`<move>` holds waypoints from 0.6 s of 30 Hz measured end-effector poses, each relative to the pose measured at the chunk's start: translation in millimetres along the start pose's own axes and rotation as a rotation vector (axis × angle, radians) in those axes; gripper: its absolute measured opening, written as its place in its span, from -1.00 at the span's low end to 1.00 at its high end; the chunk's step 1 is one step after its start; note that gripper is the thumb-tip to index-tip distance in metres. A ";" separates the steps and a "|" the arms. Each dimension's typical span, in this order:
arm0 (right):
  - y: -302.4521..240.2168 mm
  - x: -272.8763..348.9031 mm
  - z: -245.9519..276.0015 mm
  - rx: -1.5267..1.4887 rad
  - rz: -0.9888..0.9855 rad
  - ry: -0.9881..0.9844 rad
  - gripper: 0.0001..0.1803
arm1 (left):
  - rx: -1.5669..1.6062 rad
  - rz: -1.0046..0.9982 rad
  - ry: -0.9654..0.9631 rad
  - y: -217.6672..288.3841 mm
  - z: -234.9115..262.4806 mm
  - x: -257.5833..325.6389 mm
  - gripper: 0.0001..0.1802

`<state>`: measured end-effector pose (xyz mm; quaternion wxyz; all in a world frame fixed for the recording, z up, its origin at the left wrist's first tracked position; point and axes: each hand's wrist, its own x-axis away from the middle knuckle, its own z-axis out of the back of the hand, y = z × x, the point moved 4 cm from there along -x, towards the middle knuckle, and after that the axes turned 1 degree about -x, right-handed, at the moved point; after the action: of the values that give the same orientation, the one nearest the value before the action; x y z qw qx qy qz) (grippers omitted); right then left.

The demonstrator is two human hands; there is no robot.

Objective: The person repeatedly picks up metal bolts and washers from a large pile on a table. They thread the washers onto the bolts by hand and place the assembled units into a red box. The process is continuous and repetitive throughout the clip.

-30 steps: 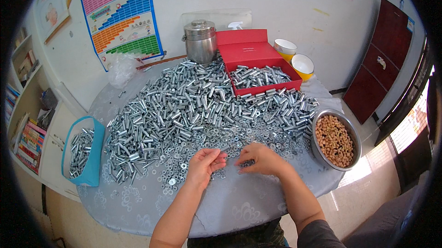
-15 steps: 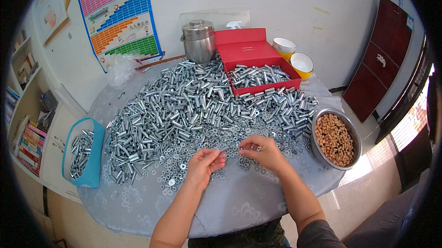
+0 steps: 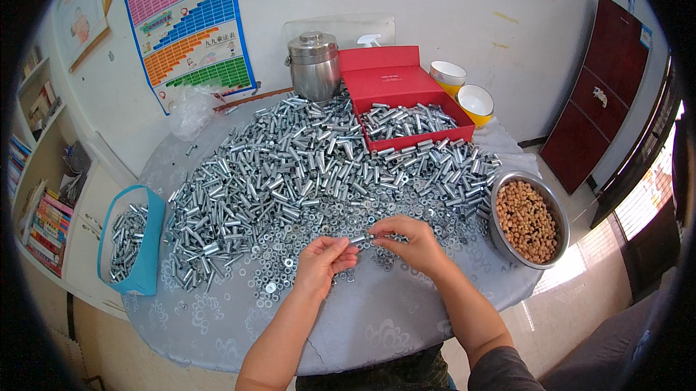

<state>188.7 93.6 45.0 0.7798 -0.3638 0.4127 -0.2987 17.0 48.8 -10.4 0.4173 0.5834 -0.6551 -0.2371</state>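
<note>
Pinching a small metal sleeve between both sets of fingertips, my left hand and right hand meet above the table, closed on it, with the big sleeve pile at twelve o'clock and a steel bowl at three.

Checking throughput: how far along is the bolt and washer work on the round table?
Done: some pieces sit in the red box and blue bin. In hand: left hand and right hand meet on one small metal piece. Left: the big heap of bolts and loose washers, by far most of it.
</note>
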 end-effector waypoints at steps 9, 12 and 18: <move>0.2 0.3 -2.4 0.009 -0.176 -0.065 -0.77 | -0.123 -0.090 0.013 6.0 -6.8 4.0 -0.90; -2.7 -0.3 -1.4 0.049 -0.043 -0.036 -0.78 | -0.120 -0.086 0.008 6.2 -7.0 4.3 -0.90; -5.5 -1.8 -0.2 0.156 0.182 -0.026 -0.79 | -0.041 0.004 -0.004 2.2 -3.2 2.5 -0.87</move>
<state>186.7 91.9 50.2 0.8350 -0.2670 0.4093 -0.2530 18.5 47.4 -6.2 0.4283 0.5731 -0.6521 -0.2510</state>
